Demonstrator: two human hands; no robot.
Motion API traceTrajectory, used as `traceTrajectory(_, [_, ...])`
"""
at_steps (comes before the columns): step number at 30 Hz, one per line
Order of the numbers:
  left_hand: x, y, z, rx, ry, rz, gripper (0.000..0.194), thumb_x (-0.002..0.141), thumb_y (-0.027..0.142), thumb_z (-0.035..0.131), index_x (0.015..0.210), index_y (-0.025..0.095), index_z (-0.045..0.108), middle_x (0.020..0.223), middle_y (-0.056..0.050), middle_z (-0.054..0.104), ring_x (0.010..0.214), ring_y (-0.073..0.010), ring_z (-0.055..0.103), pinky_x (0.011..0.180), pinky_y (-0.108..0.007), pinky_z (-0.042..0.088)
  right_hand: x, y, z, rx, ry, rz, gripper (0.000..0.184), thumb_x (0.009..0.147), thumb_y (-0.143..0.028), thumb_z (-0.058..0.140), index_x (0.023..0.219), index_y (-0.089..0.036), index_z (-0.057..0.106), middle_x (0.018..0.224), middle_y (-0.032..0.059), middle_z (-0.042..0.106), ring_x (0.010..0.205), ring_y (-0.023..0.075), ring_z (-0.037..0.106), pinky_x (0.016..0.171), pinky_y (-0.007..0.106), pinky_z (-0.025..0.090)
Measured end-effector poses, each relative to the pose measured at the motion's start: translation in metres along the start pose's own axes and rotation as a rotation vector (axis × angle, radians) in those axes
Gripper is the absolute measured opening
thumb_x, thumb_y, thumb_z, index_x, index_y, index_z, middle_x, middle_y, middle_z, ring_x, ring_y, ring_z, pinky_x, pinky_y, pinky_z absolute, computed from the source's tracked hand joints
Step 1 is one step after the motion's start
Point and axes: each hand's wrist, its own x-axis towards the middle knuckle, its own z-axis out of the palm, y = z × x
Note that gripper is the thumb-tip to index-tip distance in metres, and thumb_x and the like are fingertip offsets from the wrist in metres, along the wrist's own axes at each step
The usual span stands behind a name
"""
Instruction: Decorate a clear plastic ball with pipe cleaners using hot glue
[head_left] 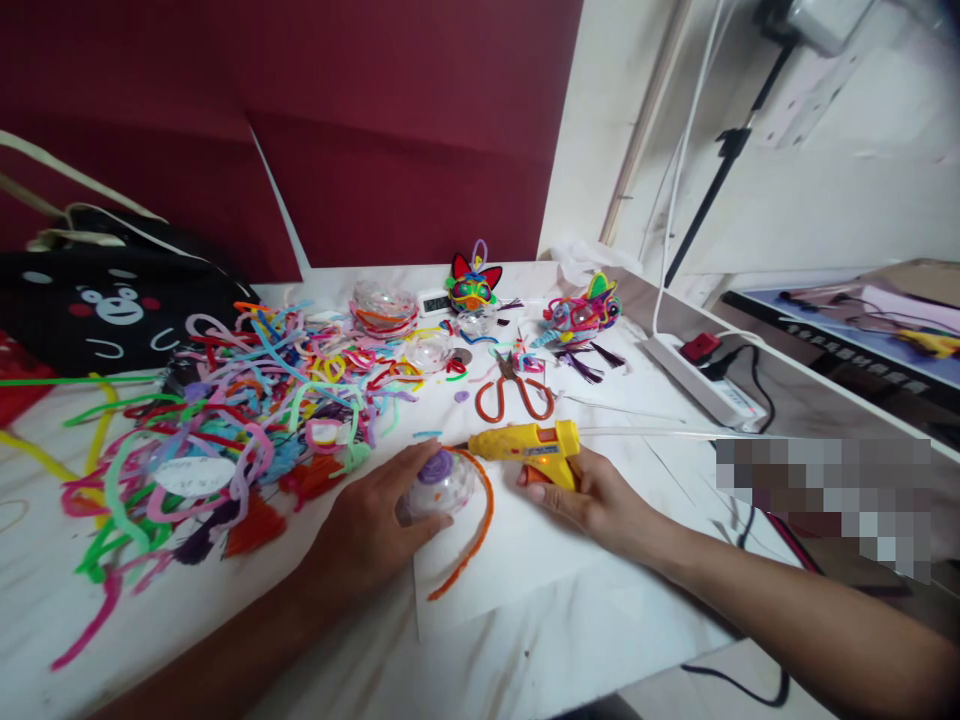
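My left hand [390, 505] is closed around a clear plastic ball [442, 495] topped with a purple pipe-cleaner coil. An orange pipe cleaner [486, 525] starts near the top of the ball and curves down over the white sheet [525, 560]. In my right hand [581, 495] is a yellow hot glue gun [521, 440], its nozzle pointing left at the ball's top edge. Whether the nozzle touches the ball I cannot tell. A clear glue stick [637, 431] sticks out of the gun's back. Scissors with orange handles [551, 400] lie just beyond the gun.
Mixed pipe cleaners [247, 400] heap on the left before a black bag [112, 300]. Farther back stand more clear balls [382, 305] and two colourful decorated ornaments [474, 290]. A white power strip [705, 380] lies along the right edge, with cables running from it.
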Motion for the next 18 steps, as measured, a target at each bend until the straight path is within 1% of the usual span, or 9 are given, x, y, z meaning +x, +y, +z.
traceTrajectory(3, [0.0001,0.0016,-0.0008,-0.004,-0.014,-0.018,0.065,0.072,0.035,0.073,0.134,0.025,0.056,0.133,-0.003,0.064,0.114,-0.0234,0.066,0.103,-0.033,0.052,0.0015,-0.0008,0.0013,-0.001,-0.008,0.004,0.027,0.089,-0.046,0.061,0.093,-0.019,0.058,0.081,0.0008,0.055,0.070,0.0133,0.047,0.061,0.024,0.040])
traceTrajectory(7, [0.0005,0.0045,-0.0027,-0.021,-0.049,-0.048,0.067,0.071,0.033,0.074,0.134,0.022,0.056,0.133,-0.005,0.064,0.116,-0.0236,0.065,0.105,-0.033,0.050,0.0025,0.0004,0.0027,-0.017,-0.013,-0.001,0.027,0.090,-0.045,0.060,0.087,-0.019,0.054,0.076,-0.0015,0.049,0.065,0.0113,0.041,0.057,0.023,0.036])
traceTrajectory(12, [0.0006,0.0069,-0.0045,-0.032,-0.056,-0.059,0.064,0.072,0.030,0.073,0.134,0.019,0.057,0.133,-0.007,0.064,0.117,-0.0242,0.065,0.106,-0.035,0.049,0.0035,0.0029,0.0029,-0.059,0.004,-0.013,0.026,0.091,-0.044,0.059,0.087,-0.019,0.053,0.076,-0.0019,0.046,0.066,0.0111,0.039,0.056,0.023,0.034])
traceTrajectory(15, [0.0005,0.0067,-0.0043,-0.040,-0.049,-0.063,0.066,0.071,0.030,0.074,0.134,0.020,0.057,0.132,-0.006,0.065,0.117,-0.0238,0.065,0.105,-0.035,0.049,0.0049,0.0044,0.0032,-0.057,-0.001,-0.025,0.027,0.091,-0.044,0.058,0.087,-0.019,0.052,0.075,-0.0022,0.044,0.065,0.0109,0.037,0.055,0.023,0.032])
traceTrajectory(18, [0.0007,0.0054,-0.0031,-0.040,-0.052,-0.060,0.067,0.070,0.030,0.075,0.135,0.021,0.056,0.133,-0.006,0.064,0.117,-0.0238,0.064,0.106,-0.036,0.049,0.0061,0.0059,0.0040,-0.060,-0.005,-0.041,0.027,0.091,-0.044,0.058,0.087,-0.018,0.052,0.075,-0.0019,0.046,0.066,0.0109,0.038,0.057,0.023,0.034])
